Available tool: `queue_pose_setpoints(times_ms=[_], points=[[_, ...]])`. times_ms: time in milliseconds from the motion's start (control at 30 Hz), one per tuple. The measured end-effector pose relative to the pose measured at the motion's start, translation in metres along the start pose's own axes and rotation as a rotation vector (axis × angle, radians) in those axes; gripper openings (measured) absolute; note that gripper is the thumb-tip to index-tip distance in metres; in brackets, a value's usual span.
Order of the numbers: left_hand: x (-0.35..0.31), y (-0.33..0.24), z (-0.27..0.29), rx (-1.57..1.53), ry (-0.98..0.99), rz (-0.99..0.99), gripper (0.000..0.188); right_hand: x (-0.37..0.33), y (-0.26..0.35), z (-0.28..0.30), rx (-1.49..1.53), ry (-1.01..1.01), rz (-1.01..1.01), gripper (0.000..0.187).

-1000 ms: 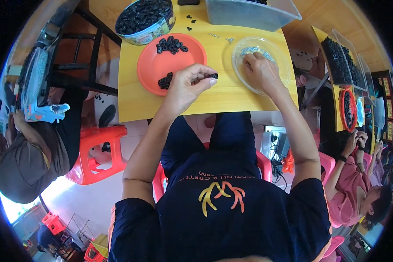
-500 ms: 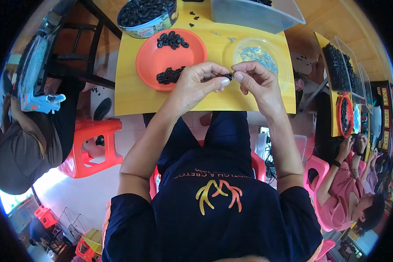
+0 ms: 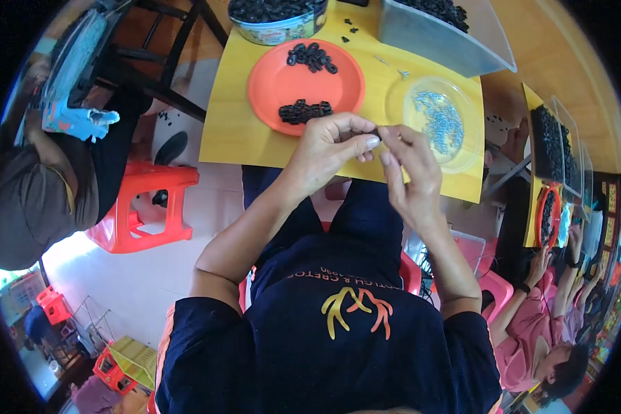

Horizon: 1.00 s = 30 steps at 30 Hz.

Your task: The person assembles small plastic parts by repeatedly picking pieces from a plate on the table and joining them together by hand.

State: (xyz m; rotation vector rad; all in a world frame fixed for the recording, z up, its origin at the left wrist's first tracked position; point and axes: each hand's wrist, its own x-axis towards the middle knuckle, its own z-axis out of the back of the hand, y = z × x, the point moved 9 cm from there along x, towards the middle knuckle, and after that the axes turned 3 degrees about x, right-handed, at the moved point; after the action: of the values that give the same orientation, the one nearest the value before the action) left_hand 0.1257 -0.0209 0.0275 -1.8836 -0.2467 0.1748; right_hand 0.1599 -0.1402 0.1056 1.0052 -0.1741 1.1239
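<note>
Above the table's near edge my two hands meet at a small black plastic part. My left hand pinches it between thumb and forefinger. Against its right end are the bent fingertips of my right hand, whose thumb sits lower; the fingers hide most of the part. Just beyond my left hand lies a red plate. It carries a loose group of black ring-like parts and a tight row of black parts. Beside my right hand, a clear round dish holds many small silvery metal pieces.
A printed tub of black parts and a clear plastic bin stand at the yellow table's far side. A few loose pieces lie between them. A red stool is at left; people sit on both sides.
The view has shifted, so the table and plate appear farther right and higher. My right hand has turned, its thumb dropping below the forefinger. The left hand keeps its pinch on the part.
</note>
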Motion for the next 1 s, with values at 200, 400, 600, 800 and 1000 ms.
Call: queue_pose_setpoints(times_ms=[200,400,600,800,1000], points=[[-0.037,0.017,0.036,0.017,-0.104,0.067,0.018,0.002,0.000,-0.034,0.133,0.270,-0.039,0.023],[-0.056,0.023,0.062,0.079,-0.126,0.110,0.016,0.054,-0.037,-0.061,-0.058,0.258,-0.037,0.011],[-0.063,0.018,0.083,0.120,-0.224,0.061,0.015,0.077,-0.061,-0.116,-0.343,0.505,0.049,0.014],[-0.067,0.013,0.092,0.150,-0.246,0.049,0.017,0.082,-0.082,-0.141,-0.384,0.691,-0.087,0.015],[-0.060,0.010,0.091,0.120,-0.244,0.067,0.017,0.087,-0.085,-0.140,-0.417,0.559,-0.027,0.017]])
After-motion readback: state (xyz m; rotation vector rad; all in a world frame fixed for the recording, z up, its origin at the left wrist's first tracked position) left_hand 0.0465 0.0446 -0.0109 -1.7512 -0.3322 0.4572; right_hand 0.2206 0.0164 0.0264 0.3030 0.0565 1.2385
